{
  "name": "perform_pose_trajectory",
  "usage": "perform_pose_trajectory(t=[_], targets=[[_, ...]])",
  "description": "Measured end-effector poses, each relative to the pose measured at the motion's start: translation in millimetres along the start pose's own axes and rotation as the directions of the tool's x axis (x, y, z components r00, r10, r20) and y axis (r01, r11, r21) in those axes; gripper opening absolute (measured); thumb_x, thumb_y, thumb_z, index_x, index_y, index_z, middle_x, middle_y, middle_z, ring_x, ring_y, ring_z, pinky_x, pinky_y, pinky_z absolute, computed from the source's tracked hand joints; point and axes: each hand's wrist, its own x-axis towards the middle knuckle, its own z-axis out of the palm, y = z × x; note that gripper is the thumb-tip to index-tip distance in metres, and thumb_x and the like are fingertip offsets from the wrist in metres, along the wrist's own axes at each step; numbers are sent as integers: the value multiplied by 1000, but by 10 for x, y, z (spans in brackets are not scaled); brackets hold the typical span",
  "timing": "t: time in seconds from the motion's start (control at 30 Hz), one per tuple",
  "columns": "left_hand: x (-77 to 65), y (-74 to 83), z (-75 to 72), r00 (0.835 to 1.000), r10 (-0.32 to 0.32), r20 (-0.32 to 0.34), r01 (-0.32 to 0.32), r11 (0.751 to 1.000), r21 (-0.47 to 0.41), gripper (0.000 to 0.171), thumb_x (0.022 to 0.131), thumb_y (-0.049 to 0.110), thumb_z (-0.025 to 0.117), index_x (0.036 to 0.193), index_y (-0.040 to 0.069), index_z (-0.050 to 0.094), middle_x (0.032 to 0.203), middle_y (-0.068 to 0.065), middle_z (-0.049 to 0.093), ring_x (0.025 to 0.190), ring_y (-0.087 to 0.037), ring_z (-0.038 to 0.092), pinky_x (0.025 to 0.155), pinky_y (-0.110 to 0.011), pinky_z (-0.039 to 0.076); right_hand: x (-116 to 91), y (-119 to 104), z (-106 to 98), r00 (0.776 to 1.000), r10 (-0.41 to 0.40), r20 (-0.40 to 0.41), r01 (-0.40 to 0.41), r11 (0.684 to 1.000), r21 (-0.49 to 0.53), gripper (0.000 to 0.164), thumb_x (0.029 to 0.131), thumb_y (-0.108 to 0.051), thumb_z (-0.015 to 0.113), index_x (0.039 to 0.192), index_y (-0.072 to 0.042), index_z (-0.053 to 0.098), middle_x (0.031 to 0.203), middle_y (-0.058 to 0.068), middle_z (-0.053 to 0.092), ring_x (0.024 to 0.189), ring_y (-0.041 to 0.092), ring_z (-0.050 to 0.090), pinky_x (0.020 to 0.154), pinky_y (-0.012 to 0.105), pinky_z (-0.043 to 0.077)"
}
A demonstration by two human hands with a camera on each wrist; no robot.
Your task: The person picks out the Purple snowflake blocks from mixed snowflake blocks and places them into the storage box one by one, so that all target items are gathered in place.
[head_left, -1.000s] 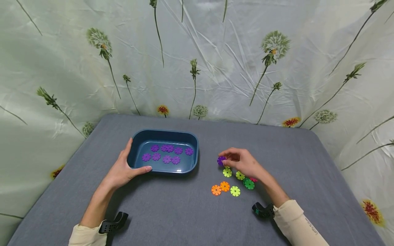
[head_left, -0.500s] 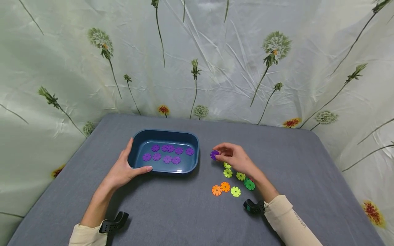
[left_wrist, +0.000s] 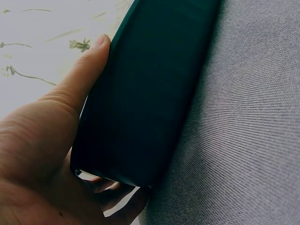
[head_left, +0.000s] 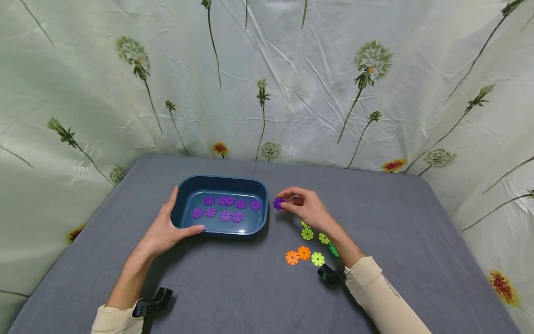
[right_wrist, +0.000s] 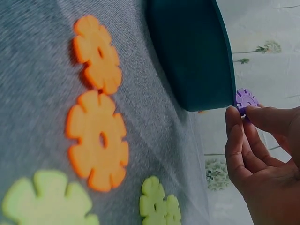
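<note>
A dark blue rectangular tray [head_left: 225, 185] stands on the grey cloth with several purple notched flower discs [head_left: 209, 200] lying inside. At its left end my left hand [head_left: 160, 234] grips it, thumb along the front rim and fingers around the corner; the left wrist view shows the thumb [left_wrist: 84, 70] on the rim. Just past the tray's right rim, my right hand [head_left: 308, 209] pinches one purple flower disc [head_left: 278, 203] between thumb and fingers, above the cloth. The right wrist view has this pinched purple disc [right_wrist: 245, 101] beside the tray's outer wall.
Right of the tray lie two orange discs [head_left: 298, 255], several yellow-green discs [head_left: 307, 234] and a green disc [head_left: 333, 249] partly under the right forearm. A flower-print curtain [head_left: 292, 83] hangs behind the table. Black cameras are strapped to both wrists.
My right hand has moved left and away from me, carrying the purple disc from beside the loose discs to near the tray's right rim. The left hand and tray have stayed put.
</note>
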Motion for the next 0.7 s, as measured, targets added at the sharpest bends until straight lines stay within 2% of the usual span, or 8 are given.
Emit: perform_pose_trajectory(t=[0.27,0.7], targets=[[0,0,5,1000,-4,0,4,1000,7,138,81,44,89,166,24,-17,170,-35,4,151,-60,20,115,-78,25,65,-53,64,1000,-19,0,19,999,37,23,100,-4,67,122,-6,72,118,20,72,101,45,73,91,55,60],[5,-8,-6,1000,12,0,-12,1000,-4,137,81,43,89,167,25,-16,170,-34,3,152,-60,18,115,-79,24,169,-166,157,999,-39,23,37,996,81,23,100,-2,67,122,-6,73,111,20,72,102,43,74,93,59,58]])
